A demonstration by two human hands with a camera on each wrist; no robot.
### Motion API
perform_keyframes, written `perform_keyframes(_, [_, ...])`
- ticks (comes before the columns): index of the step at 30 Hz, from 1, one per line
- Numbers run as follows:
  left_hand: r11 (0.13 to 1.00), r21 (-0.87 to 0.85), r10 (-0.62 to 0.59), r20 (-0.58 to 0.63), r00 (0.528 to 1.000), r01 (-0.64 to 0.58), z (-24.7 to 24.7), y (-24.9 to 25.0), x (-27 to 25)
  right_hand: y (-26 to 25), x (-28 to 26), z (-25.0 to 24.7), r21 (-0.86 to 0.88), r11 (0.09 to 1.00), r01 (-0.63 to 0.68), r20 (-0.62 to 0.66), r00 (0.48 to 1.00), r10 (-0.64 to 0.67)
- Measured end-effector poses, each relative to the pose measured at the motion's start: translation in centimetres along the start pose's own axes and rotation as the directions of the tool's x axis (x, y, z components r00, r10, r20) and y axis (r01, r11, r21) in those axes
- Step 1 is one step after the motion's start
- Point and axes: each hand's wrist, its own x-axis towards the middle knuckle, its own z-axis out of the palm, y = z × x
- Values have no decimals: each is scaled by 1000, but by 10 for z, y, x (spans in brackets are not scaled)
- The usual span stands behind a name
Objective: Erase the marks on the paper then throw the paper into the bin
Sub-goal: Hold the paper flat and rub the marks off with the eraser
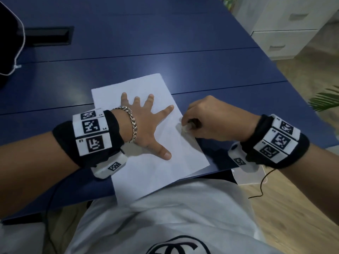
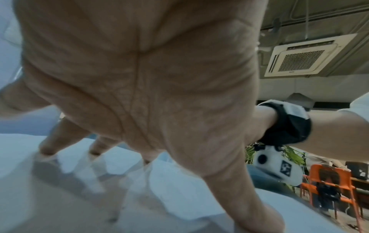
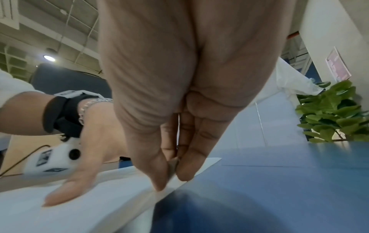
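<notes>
A white sheet of paper (image 1: 161,143) lies on the blue table (image 1: 165,57), its near end hanging over the table's front edge. My left hand (image 1: 145,121) lies flat on the paper with fingers spread and presses it down; its fingertips (image 2: 46,151) touch the sheet. My right hand (image 1: 187,125) is at the paper's right edge (image 3: 139,186), thumb and fingers pinched on a small pale eraser (image 1: 185,129) (image 3: 172,167) that touches the sheet. No marks show on the paper.
A dark slot (image 1: 49,35) is set into the table at the far left, next to a dark fabric item (image 1: 9,43). White drawers (image 1: 286,24) and a green plant (image 3: 335,113) stand to the right. Orange chairs (image 2: 335,181) stand behind.
</notes>
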Motion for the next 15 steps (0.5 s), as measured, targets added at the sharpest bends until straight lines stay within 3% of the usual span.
perform_keyframes(5, [991,-37,126,-31,992,-127,6,1,-2,0,8,-5,-1,1000,18,35,999,-18])
perform_keyframes(8, [988,-96,122,4,993,-121,8,2,0,-5,5,-4,-36,999,-11,33,999,12])
perform_keyframes(13, [987,-117,112,36,993,-107,8,4,-1,-32,-13,9,-30,994,105,156,983,-99])
perform_keyframes(15, [986,-123,117,37,992,-112,9,3,1,-19,-6,2,-43,998,52,136,990,-45])
